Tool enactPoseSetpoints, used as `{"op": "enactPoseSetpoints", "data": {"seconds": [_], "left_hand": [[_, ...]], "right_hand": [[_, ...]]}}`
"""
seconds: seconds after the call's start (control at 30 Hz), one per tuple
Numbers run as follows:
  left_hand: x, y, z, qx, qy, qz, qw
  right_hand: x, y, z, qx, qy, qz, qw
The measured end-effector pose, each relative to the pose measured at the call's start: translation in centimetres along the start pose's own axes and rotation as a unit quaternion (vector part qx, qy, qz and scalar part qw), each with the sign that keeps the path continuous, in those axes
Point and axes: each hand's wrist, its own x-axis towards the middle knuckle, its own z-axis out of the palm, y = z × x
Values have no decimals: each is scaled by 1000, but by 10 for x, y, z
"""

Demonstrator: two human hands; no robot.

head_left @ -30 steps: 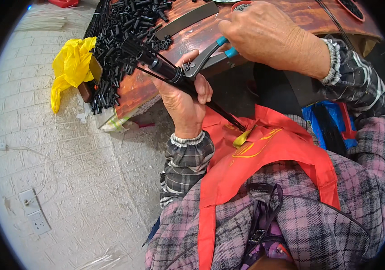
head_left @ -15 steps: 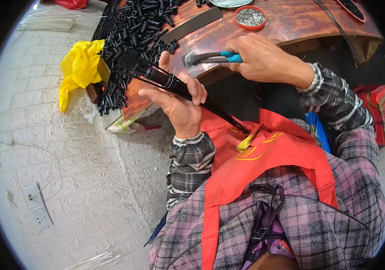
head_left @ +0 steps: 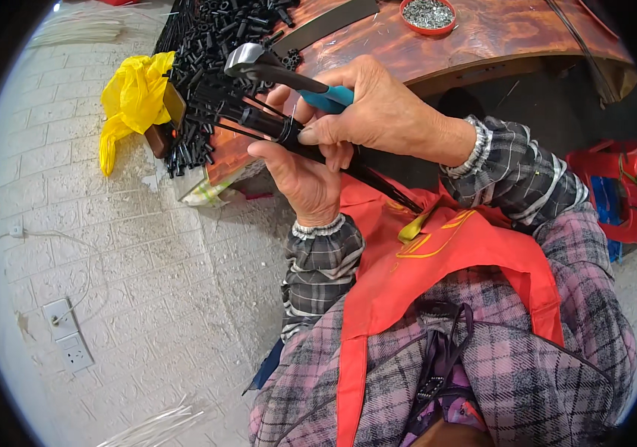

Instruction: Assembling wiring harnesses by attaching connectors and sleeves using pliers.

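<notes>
A bundle of thin black rods round a thicker black tube [head_left: 255, 119], much like a folded umbrella frame, slants from the table down to my lap. My left hand [head_left: 305, 186] holds it from below, with the fingers curled round the far side and the thumb off it. In my right hand [head_left: 396, 112] is a pair of pincers [head_left: 277, 74] with teal grips, its metal head pointing away to the left. The right thumb and fingertips press at the bundle, by a thin wire loop round it. Some of the right fingers are hidden behind the bundle.
Many short black plastic fittings [head_left: 221, 30] are heaped on the red-brown table [head_left: 475, 45], beside a flat metal bar [head_left: 326, 28]. A red dish of small metal pieces [head_left: 429, 15] stands farther right. A yellow bag [head_left: 136, 93] hangs at the table's left corner. A red apron [head_left: 408, 276] covers my lap.
My right hand has come left and down onto the bundle, bringing the pincers along. Their head now sits above the bundle, turned up and away. The left hand still holds the bundle.
</notes>
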Motion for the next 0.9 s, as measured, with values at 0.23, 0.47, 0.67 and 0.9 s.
{"op": "enactPoseSetpoints", "data": {"seconds": [0.23, 0.47, 0.67, 0.9], "left_hand": [[2, 2, -9, 8, 32, -9, 999], [5, 1, -12, -22, -4, -50, 998], [2, 11, -24, -21, -69, -36, 997], [-1, 23, -24, 0, -14, -37, 999]], "right_hand": [[8, 5, 6, -40, 29, -24, 998], [11, -9, -1, -67, -43, -5, 997], [-3, -21, -17, -382, -23, -117, 917], [-16, -11, -19, -622, -36, -64, 780]]}}
